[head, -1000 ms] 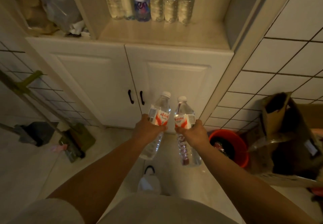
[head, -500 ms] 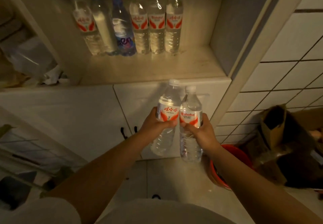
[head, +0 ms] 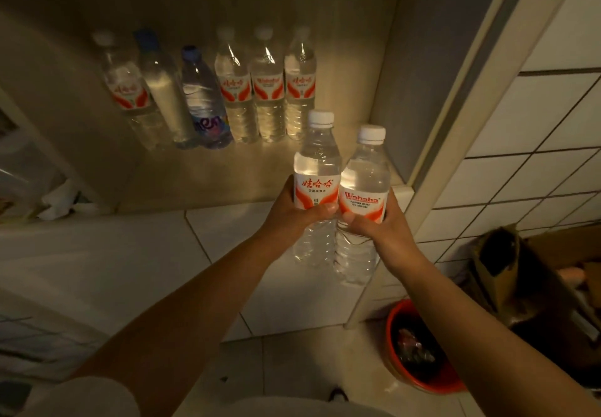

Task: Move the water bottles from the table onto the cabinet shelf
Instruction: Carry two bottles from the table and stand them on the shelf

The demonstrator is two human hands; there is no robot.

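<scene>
My left hand grips a clear water bottle with a white cap and a red-and-white label. My right hand grips a second such bottle labelled Wahaha. Both bottles stand upright and side by side, touching, held just in front of the cabinet shelf's front edge near its right end. Several bottles stand in a row at the back of the shelf, one of them with a blue cap.
The shelf's right wall is close to the held bottles. White cabinet doors lie below the shelf. A red bucket and a brown cardboard box sit on the floor at the right, beside a tiled wall.
Both hands have risen with their bottles from in front of the cabinet doors to the level of the shelf's front edge. The view has tilted up toward the shelf.
</scene>
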